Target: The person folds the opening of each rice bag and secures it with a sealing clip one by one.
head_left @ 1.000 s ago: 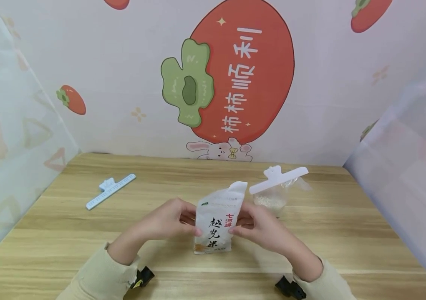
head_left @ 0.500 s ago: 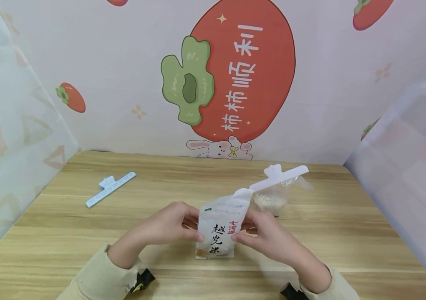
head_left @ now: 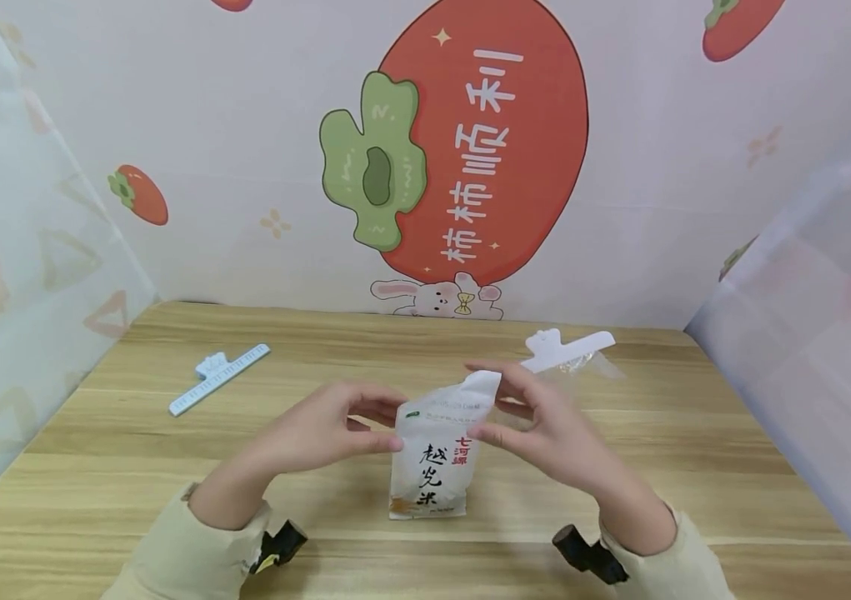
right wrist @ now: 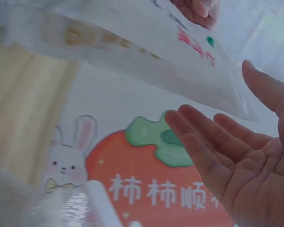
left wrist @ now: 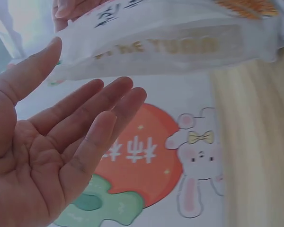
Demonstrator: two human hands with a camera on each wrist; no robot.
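1. Bag (head_left: 431, 471) stands on the desk (head_left: 380, 560), between the left hand (head_left: 323, 429) and right hand (head_left: 548, 425).
2. Both hands' fingers are loose and spread; I can't tell if they touch it.
3. They are higher up its sides than before.
4. The right hand now hides more of the clear bag (head_left: 583, 363).

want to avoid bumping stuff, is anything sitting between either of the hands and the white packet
Nothing visible stands between the left hand or right hand and the white packet. The white clip and clear bag sit beyond the right hand, outside that gap.
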